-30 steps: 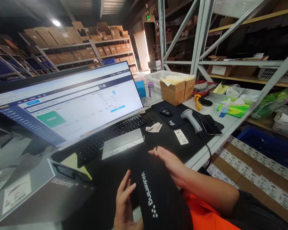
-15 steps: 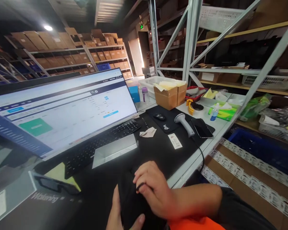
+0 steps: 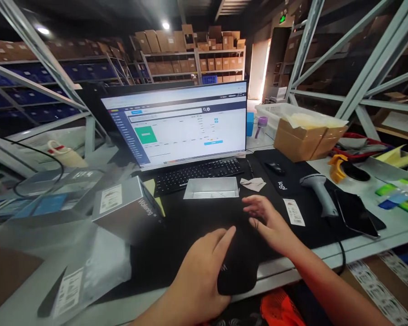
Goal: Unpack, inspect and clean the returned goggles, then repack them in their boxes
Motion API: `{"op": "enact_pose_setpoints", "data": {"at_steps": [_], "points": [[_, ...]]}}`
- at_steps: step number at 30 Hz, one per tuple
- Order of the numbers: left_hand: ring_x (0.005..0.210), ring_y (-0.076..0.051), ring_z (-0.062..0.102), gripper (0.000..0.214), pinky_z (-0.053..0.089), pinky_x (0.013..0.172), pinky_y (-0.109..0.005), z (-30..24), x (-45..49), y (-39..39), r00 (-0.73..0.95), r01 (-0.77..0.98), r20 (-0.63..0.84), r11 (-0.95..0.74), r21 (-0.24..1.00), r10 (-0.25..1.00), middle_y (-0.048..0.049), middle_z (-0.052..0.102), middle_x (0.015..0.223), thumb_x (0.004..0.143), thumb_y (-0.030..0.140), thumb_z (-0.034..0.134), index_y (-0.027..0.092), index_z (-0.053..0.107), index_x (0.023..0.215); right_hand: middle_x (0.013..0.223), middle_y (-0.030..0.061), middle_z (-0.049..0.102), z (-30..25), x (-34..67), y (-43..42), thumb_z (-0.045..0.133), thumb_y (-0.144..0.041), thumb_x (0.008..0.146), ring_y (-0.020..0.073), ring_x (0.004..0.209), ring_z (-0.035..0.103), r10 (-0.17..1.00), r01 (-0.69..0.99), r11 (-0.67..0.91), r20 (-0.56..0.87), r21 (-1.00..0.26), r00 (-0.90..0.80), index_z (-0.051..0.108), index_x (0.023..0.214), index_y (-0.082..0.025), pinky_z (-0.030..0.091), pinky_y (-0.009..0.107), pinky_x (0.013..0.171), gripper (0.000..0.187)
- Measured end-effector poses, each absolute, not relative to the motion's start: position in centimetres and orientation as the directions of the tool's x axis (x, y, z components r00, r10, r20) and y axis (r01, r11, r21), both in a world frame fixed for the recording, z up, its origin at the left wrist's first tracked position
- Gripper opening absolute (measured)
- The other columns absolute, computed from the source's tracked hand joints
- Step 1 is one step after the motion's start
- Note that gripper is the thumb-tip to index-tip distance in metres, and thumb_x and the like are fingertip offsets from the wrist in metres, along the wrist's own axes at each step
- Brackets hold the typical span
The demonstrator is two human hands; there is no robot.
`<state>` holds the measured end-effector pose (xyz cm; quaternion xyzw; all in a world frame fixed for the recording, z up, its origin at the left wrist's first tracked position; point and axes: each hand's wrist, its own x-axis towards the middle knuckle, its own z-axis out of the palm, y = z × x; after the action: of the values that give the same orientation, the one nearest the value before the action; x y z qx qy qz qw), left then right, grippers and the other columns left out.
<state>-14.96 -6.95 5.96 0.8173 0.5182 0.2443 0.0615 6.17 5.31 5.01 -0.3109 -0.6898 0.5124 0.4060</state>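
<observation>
My left hand (image 3: 202,267) grips a black case (image 3: 240,274) at the desk's front edge, thumb lying along its top. Pale lettering starting with what looks like a W shows on it; whether it is a soft pouch or a hard case I cannot tell. My right hand (image 3: 267,222) is beside the far right of the case, fingers apart and holding nothing visible. Beyond the hands lies an open silver-grey box part (image 3: 211,188). A crumpled piece of paper (image 3: 253,184) and a white barcode label (image 3: 293,212) rest on the black mat.
A monitor (image 3: 187,127) and keyboard (image 3: 199,174) stand behind. On the right are a mouse (image 3: 274,168), a barcode scanner (image 3: 321,194), a phone (image 3: 355,212) and a tape dispenser (image 3: 348,170). A grey printed box (image 3: 127,208) and a plastic-wrapped package (image 3: 98,262) sit left.
My view has swung left. My right hand has come off the black case and opened to its right. My left hand keeps the case, whose lettering now shows.
</observation>
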Motion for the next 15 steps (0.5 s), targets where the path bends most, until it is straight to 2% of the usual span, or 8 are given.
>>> {"op": "enact_pose_setpoints", "data": {"at_steps": [2,4,5,7,8,11,13,15], "points": [[0.124,-0.037,0.057,0.110,0.052,0.102,-0.052,5.5,-15.1,-6.4,0.301,0.873,0.385,-0.414,0.259,0.873,-0.0194,0.053,0.143,0.056,0.010,0.062,0.020,0.024,0.158,0.156,0.0075,0.042,5.3,7.8,4.4,0.064,-0.032,0.092,0.0255,0.141,0.043,0.799,0.003,0.413,0.361,-0.911,-0.481,0.054,0.135,-0.033,0.034,0.048,0.117,0.044],[0.126,-0.041,0.055,0.114,0.049,0.104,-0.057,5.6,-14.7,-5.5,0.336,0.889,0.394,-0.427,0.169,0.855,-0.0204,0.051,0.146,0.054,0.008,0.063,0.021,0.022,0.159,0.167,0.0046,0.023,5.3,8.6,3.3,0.065,-0.038,0.091,0.0277,0.154,0.021,0.720,-0.030,0.413,0.346,-0.910,-0.601,0.047,0.143,-0.035,0.024,0.050,0.123,0.055],[0.126,-0.042,0.055,0.114,0.048,0.104,-0.059,5.8,-14.4,-5.0,0.375,0.882,0.383,-0.452,0.133,0.844,-0.0211,0.050,0.147,0.054,0.008,0.065,0.022,0.023,0.159,0.168,0.0054,0.019,5.1,8.7,2.7,0.071,-0.043,0.086,0.0300,0.155,0.017,0.700,-0.015,0.396,0.312,-0.918,-0.642,0.043,0.146,-0.035,0.022,0.051,0.124,0.066],[0.126,-0.044,0.055,0.114,0.045,0.106,-0.060,6.5,-13.8,-3.9,0.478,0.840,0.348,-0.535,0.087,0.807,-0.0231,0.048,0.149,0.056,0.012,0.073,0.021,0.024,0.159,0.165,0.0113,0.026,4.0,8.1,1.8,0.082,-0.046,0.074,0.0347,0.152,0.025,0.751,0.087,0.384,0.256,-0.919,-0.609,0.037,0.149,-0.032,0.023,0.055,0.124,0.088],[0.128,-0.043,0.054,0.112,0.043,0.109,-0.059,6.8,-13.7,-3.4,0.545,0.795,0.338,-0.601,0.081,0.767,-0.0231,0.048,0.150,0.058,0.015,0.076,0.021,0.025,0.158,0.160,0.0136,0.034,3.3,7.8,1.5,0.084,-0.045,0.071,0.0361,0.149,0.031,0.802,0.150,0.384,0.248,-0.911,-0.544,0.037,0.148,-0.030,0.025,0.056,0.122,0.092],[0.138,-0.037,0.048,0.096,0.035,0.119,-0.054,7.3,-14.6,-1.5,0.661,0.643,0.401,-0.754,0.132,0.634,-0.0189,0.045,0.154,0.072,0.036,0.079,0.023,0.033,0.155,0.150,0.0133,0.046,1.6,8.2,1.2,0.079,-0.047,0.076,0.0361,0.140,0.043,0.901,0.265,0.359,0.258,-0.895,-0.348,0.037,0.145,-0.028,0.036,0.055,0.117,0.083],[0.142,-0.034,0.043,0.079,0.034,0.121,-0.052,7.0,-16.6,-0.1,0.558,0.676,0.496,-0.711,0.193,0.665,-0.0175,0.044,0.155,0.084,0.046,0.070,0.022,0.038,0.152,0.151,0.0104,0.045,1.2,10.4,1.4,0.074,-0.050,0.080,0.0358,0.141,0.042,0.927,0.319,0.344,0.265,-0.883,-0.265,0.037,0.148,-0.030,0.037,0.051,0.116,0.080],[0.144,-0.034,0.041,0.060,0.036,0.119,-0.054,6.0,-19.1,1.6,0.301,0.833,0.548,-0.495,0.248,0.781,-0.0196,0.042,0.155,0.093,0.037,0.060,0.018,0.044,0.148,0.155,0.0086,0.040,1.1,13.9,1.7,0.066,-0.049,0.087,0.0357,0.143,0.039,0.934,0.365,0.353,0.301,-0.861,-0.195,0.034,0.152,-0.031,0.037,0.049,0.115,0.075]]}}
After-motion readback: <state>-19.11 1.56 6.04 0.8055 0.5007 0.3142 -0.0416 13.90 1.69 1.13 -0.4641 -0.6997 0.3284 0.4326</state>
